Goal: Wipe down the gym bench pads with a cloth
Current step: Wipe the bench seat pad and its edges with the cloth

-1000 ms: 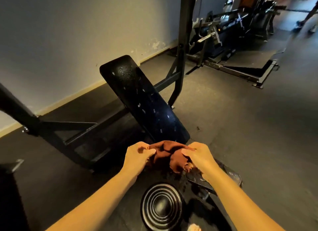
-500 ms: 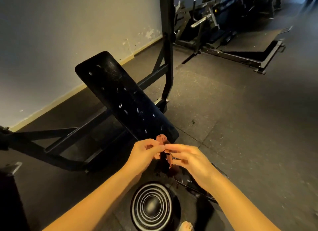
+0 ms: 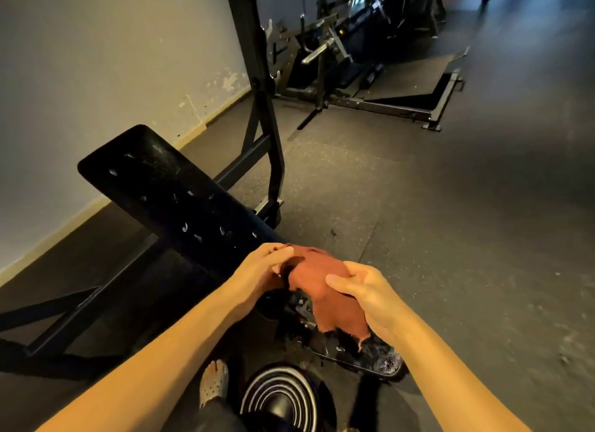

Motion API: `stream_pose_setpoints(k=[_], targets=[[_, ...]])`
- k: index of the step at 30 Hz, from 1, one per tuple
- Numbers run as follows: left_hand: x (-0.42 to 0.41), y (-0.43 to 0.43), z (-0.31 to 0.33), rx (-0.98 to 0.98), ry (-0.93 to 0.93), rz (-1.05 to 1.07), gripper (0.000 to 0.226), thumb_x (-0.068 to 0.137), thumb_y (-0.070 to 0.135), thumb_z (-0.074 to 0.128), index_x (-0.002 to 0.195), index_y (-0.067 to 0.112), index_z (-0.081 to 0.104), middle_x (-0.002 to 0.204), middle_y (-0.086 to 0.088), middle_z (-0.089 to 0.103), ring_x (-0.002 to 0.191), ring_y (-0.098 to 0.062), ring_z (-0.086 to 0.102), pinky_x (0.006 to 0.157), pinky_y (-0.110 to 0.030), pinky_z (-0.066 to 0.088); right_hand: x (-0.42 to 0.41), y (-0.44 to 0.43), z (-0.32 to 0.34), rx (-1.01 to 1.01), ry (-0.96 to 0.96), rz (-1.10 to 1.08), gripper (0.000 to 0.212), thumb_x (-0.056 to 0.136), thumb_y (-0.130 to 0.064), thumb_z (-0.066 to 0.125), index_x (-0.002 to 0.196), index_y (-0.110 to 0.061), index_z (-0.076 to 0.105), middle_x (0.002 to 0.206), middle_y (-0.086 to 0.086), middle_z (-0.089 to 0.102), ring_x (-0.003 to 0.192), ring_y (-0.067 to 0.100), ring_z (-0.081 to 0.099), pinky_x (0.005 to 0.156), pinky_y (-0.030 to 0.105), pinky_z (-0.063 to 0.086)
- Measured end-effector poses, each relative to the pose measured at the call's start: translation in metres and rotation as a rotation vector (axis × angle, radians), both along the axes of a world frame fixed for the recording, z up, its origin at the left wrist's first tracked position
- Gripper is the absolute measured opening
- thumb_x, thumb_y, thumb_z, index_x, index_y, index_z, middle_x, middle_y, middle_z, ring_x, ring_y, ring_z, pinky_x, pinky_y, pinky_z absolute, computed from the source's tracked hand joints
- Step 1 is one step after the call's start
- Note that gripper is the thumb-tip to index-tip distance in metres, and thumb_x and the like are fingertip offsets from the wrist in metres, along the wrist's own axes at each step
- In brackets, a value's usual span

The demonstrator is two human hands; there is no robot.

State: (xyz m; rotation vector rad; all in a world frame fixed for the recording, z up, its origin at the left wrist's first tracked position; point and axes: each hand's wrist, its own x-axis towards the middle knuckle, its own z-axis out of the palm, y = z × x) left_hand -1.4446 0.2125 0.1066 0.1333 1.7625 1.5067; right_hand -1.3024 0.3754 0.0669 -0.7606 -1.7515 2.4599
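A rust-brown cloth hangs spread between my two hands, just above the gap between the bench's pads. My left hand pinches its upper left edge. My right hand grips its right side, thumb on top. The black inclined back pad, scuffed with small tears, slopes up and away to the left. The small black seat pad lies below the cloth's frayed lower edge, partly hidden by it.
A black upright post of the bench frame stands behind the back pad. A round black weight plate lies near my foot. Other gym machines stand at the back. Grey rubber floor stretches to the right.
The cloth was bunched small between my fingertips half a second ago; now it is opened out and hangs wide between both hands. My view has tilted down slightly.
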Motion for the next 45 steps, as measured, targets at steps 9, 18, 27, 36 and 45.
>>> stream_pose_setpoints(k=[9, 18, 27, 36, 45], targets=[[-0.059, 0.021, -0.091, -0.031, -0.029, -0.21, 0.012, 0.092, 0.005, 0.068, 0.098, 0.016, 0.069, 0.094, -0.008, 0.069, 0.079, -0.018, 0.065, 0.07, -0.027, 0.051, -0.022, -0.017, -0.041, 0.281, -0.127, -0.159, 0.068, 0.088, 0.007, 0.068, 0.133, -0.039, 0.045, 0.095, 0.008, 0.078, 0.085, 0.028, 0.075, 0.07, 0.03, 0.059], [-0.157, 0.024, -0.189, -0.15, 0.267, -0.949, 0.016, 0.083, 0.015, 0.084, 0.082, 0.003, 0.074, 0.077, -0.007, 0.067, 0.073, -0.014, 0.062, 0.076, -0.027, 0.048, -0.088, -0.038, -0.127, 0.875, -0.543, -0.167, 0.006, 0.084, -0.029, 0.075, 0.087, -0.028, 0.07, 0.09, -0.008, 0.068, 0.086, 0.014, 0.063, 0.08, 0.035, 0.05], [-0.141, 0.034, -0.326, -0.169, 0.481, -0.802, 0.029, 0.079, 0.045, 0.082, 0.07, 0.02, 0.07, 0.065, -0.001, 0.067, 0.061, -0.012, 0.063, 0.063, -0.038, 0.051, -0.1, -0.056, -0.277, 0.566, -0.465, -0.557, 0.022, 0.077, -0.016, 0.078, 0.076, -0.023, 0.057, 0.063, -0.006, 0.062, 0.059, 0.007, 0.054, 0.062, 0.036, 0.049], [-0.103, 0.054, -0.429, -0.024, 0.1, -0.697, 0.022, 0.096, 0.029, 0.069, 0.083, 0.013, 0.077, 0.07, -0.006, 0.07, 0.065, -0.013, 0.063, 0.065, -0.035, 0.05, -0.087, -0.064, -0.396, 0.415, -0.21, -0.601, 0.036, 0.079, -0.011, 0.052, 0.106, -0.015, 0.075, 0.109, 0.006, 0.068, 0.096, 0.01, 0.065, 0.08, 0.026, 0.054], [-0.101, 0.108, -0.494, 0.014, 0.92, -0.761, 0.023, 0.088, 0.019, 0.076, 0.106, 0.028, 0.064, 0.093, 0.01, 0.069, 0.09, -0.014, 0.063, 0.078, -0.033, 0.046, 0.003, 0.034, -0.406, 1.155, -0.702, -0.779, 0.023, 0.091, -0.006, 0.056, 0.099, -0.021, 0.072, 0.097, -0.005, 0.07, 0.091, 0.015, 0.066, 0.081, 0.026, 0.048]])
